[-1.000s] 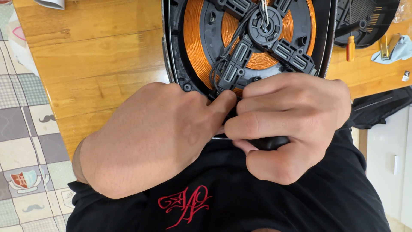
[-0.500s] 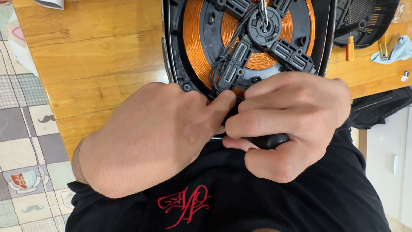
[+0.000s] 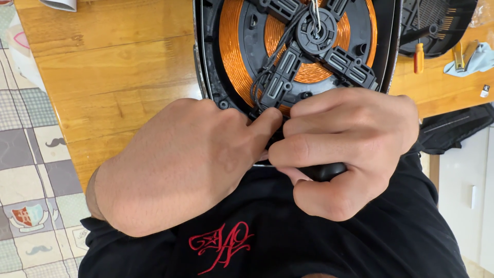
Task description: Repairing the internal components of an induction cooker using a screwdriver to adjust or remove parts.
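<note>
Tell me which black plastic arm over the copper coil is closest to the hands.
The lower-left black plastic arm, ending just above the left hand; the others point away.

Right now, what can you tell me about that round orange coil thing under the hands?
The copper-coloured coil is wound flat in rings inside an opened black plastic housing on the wooden table. Black ribbed bars cross it from a central hub, with thin wires. The left hand and right hand cover its near edge.

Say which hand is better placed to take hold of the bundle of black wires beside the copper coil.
Left, probably. The left hand has its thumb tip just below the black wires, pointing at them. The right hand is curled shut around a dark part at the casing's near edge.
</note>
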